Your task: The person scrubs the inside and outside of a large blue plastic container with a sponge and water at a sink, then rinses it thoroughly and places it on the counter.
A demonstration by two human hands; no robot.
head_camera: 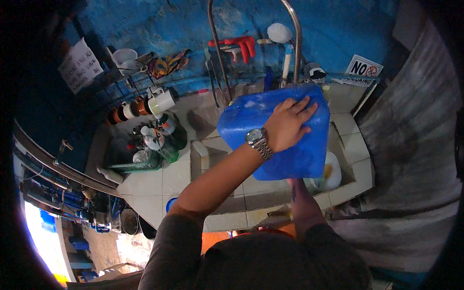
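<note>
A blue plastic container (239, 119) stands tilted over a white-tiled sink (226, 221), its broad side facing up. My left hand (290, 125) lies on that side with the fingers spread, and a metal-band wristwatch (258, 141) is on its wrist. My right forearm (304, 206) reaches in from below, and the hand itself is hidden behind the container. Above the container's far edge comes down a bent metal pipe (298, 47). In the basin at the right sits a white rounded vessel (333, 168) with something yellowish in it, partly covered by the container.
Left on the counter, a green basket (139, 166) stands beside plastic bottles (154, 139). Mugs (161, 101) hang behind them. Red rubber gloves (246, 47) and a white-headed brush (280, 33) are at the blue wall. A grey curtain-like sheet (409, 145) borders the right side.
</note>
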